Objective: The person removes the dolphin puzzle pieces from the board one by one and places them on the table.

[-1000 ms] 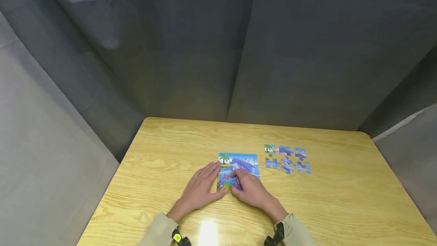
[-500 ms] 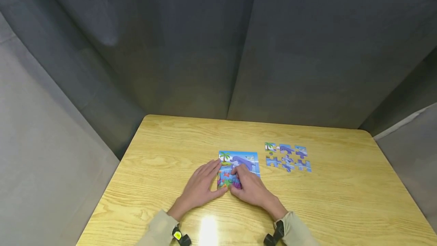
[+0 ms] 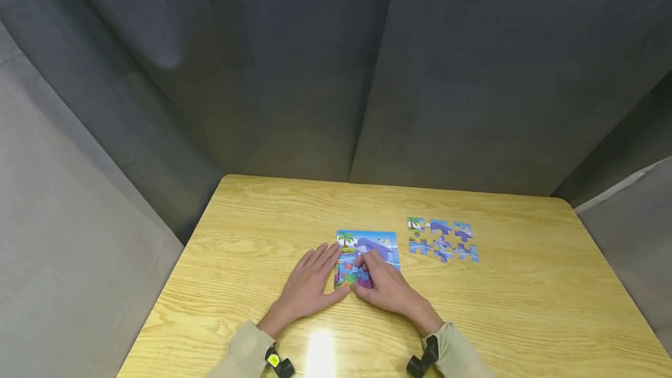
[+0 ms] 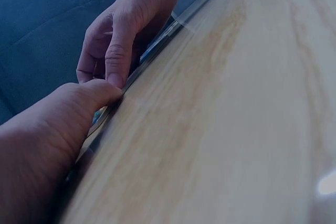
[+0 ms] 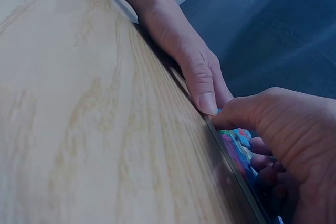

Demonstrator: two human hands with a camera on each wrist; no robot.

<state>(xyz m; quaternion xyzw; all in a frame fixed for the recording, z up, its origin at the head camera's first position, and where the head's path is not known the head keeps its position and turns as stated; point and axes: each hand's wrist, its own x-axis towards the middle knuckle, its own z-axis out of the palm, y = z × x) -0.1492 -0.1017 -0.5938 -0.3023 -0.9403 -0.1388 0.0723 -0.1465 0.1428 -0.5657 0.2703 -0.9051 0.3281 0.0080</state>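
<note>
A square dolphin jigsaw puzzle [image 3: 349,239] lies on the table in front of the person. My left hand [image 3: 310,284] rests along its left side, fingers mostly straight and thumb at the near edge. Curled over the lower middle of the picture is my right hand [image 3: 388,287]; its bent fingers and thumb hold a coral-patterned puzzle piece [image 3: 364,277], partly hidden. To its left shows a piece with a red crab [image 3: 348,266]. In the right wrist view, the right thumb is by the tray edge [image 5: 231,161], close to the left thumb [image 5: 202,87].
Several loose puzzle pieces [image 3: 440,227] lie in two rows to the right of the puzzle. The wood-grain table [image 3: 262,220] extends around it. Dark grey curtains [image 3: 294,74] hang behind the table's far edge.
The right fingers shift slightly on the puzzle, and more of the purple coral piece shows beneath them. The left hand stays nearly in place. The head view tilts slightly.
</note>
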